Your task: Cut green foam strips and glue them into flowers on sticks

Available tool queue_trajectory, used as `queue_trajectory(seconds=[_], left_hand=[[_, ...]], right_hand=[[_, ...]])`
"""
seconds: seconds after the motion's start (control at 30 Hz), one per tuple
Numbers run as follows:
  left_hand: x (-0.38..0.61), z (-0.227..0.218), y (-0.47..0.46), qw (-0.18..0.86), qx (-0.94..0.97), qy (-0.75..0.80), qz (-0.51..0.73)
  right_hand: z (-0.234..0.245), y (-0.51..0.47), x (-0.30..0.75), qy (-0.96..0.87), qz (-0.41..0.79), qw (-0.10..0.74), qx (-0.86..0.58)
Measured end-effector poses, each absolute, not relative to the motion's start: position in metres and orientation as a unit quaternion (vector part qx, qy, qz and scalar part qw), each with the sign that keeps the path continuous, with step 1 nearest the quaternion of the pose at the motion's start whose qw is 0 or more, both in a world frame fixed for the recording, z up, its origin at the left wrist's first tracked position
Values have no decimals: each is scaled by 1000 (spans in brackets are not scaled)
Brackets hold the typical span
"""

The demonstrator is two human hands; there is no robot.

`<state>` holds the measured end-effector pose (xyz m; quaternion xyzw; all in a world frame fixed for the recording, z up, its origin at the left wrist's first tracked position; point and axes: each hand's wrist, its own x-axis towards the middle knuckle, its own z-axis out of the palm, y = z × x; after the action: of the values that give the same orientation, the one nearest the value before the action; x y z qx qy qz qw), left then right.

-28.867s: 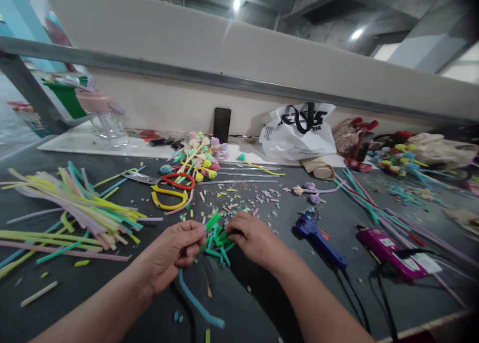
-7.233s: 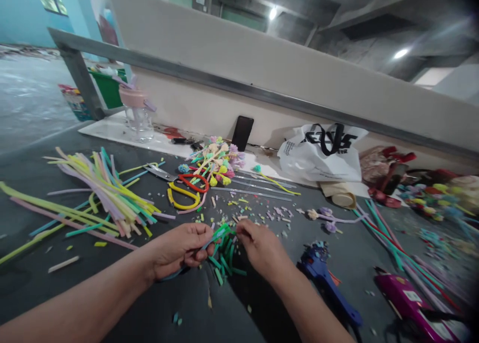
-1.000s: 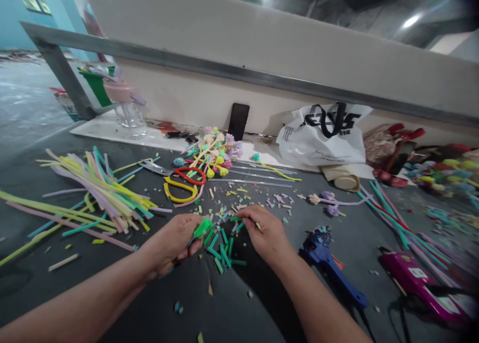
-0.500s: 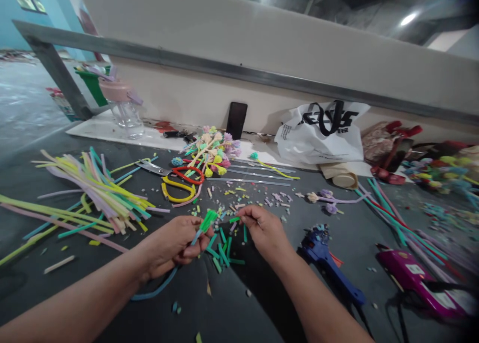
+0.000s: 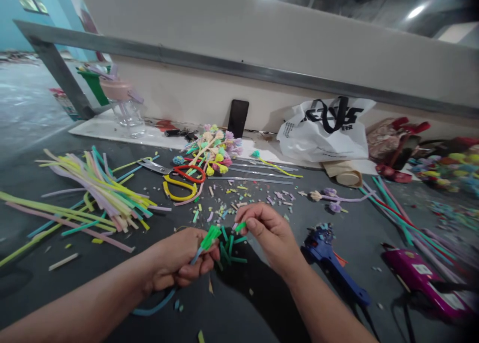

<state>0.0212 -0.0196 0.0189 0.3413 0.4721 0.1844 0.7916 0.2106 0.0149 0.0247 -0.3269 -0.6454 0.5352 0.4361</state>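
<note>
My left hand [image 5: 179,263] grips a blue foam stem with a bunch of short green pieces [image 5: 209,234] at its top; the stem's tail [image 5: 155,307] curls out below the hand. My right hand [image 5: 267,230] pinches one short green piece [image 5: 240,227] between thumb and forefinger, just right of the bunch. Between and below the hands, more cut green pieces [image 5: 230,250] lie on the dark table [image 5: 93,283].
A pile of long pastel foam strips [image 5: 97,193] lies at left. Scissors with yellow and red handles [image 5: 179,180] and finished foam flowers [image 5: 209,151] sit behind the hands. A blue glue gun [image 5: 333,268] and a magenta one [image 5: 422,278] lie at right. A white plastic bag [image 5: 325,136] stands at the back.
My right hand picked a short green piece off the table and lifted it toward the bunch. My left hand dropped a little lower with the stem.
</note>
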Motion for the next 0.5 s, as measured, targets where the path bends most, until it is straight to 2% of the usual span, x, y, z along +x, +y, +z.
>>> queue_trajectory(seconds=[0.07, 0.23, 0.5], left_hand=[[24, 19, -21, 796, 344, 476, 148], [29, 15, -26, 816, 330, 463, 102], [27, 16, -21, 858, 255, 433, 105]], right_hand=[[28, 10, 208, -649, 561, 432, -278], [32, 1, 203, -688, 594, 363, -207], [25, 8, 203, -694, 608, 310, -231]])
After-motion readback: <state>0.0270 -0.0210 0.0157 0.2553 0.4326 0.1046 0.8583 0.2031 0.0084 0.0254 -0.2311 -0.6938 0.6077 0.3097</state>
